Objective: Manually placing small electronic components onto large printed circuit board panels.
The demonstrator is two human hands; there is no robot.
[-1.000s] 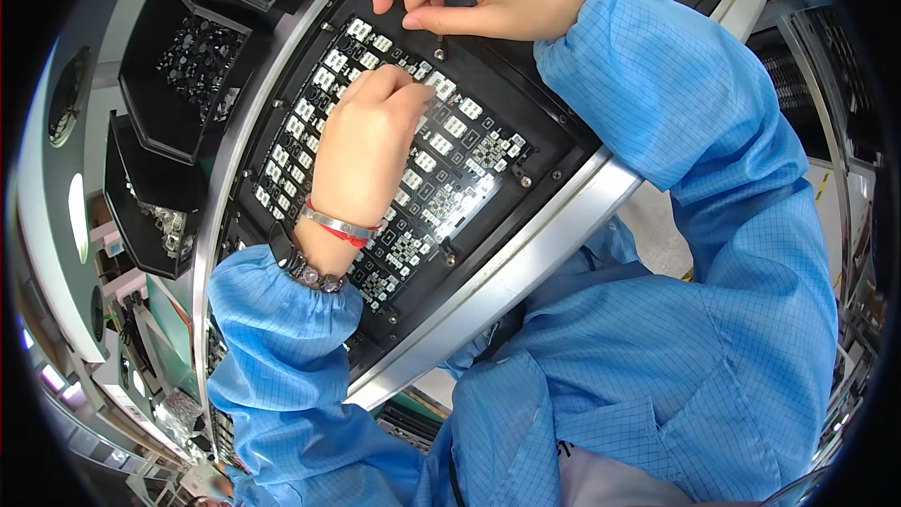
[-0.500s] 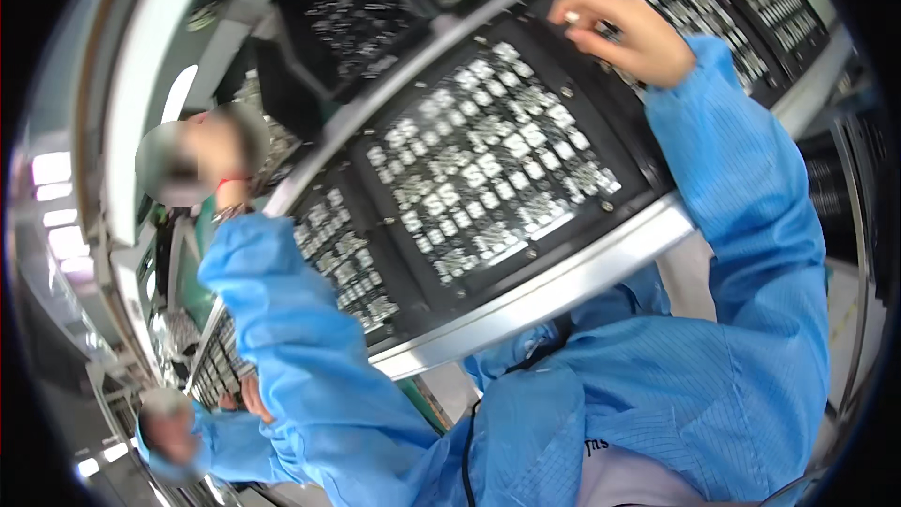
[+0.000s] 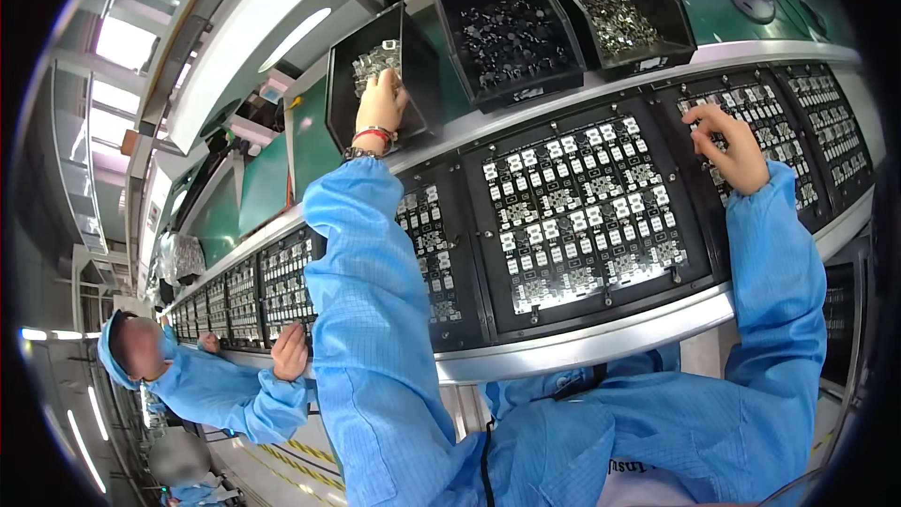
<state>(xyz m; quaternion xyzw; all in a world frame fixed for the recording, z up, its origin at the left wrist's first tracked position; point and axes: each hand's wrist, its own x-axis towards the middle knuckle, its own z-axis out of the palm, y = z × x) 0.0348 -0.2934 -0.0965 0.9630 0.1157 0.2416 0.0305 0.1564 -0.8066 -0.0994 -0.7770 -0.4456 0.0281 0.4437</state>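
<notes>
My left hand (image 3: pixel 382 103) reaches into a black bin (image 3: pixel 334 99) of small silver metal parts (image 3: pixel 377 60). Its fingers are curled down among the parts, and whatever is between the fingertips is hidden. Above a panel of small circuit boards (image 3: pixel 786 139) on the right hovers my right hand (image 3: pixel 730 148). Thumb and fingers are drawn together there, but anything in them is too small to make out. Between the two hands lies another panel of boards (image 3: pixel 587 216) in a black frame, filled with rows of white and silver components.
Two more black bins stand behind the rail, one with dark parts (image 3: pixel 511 38), one with gold-coloured parts (image 3: pixel 615 19). More framed panels (image 3: pixel 286 277) run along the metal rail (image 3: pixel 601 338) leftward. A co-worker in blue (image 3: pixel 235 404) has a hand (image 3: pixel 290 353) near them.
The view has swung left and steadied, showing the bins fully. My left hand is now in the bin of silver parts. My right hand is over the right panel; the white piece seen at its fingertips no longer shows.
</notes>
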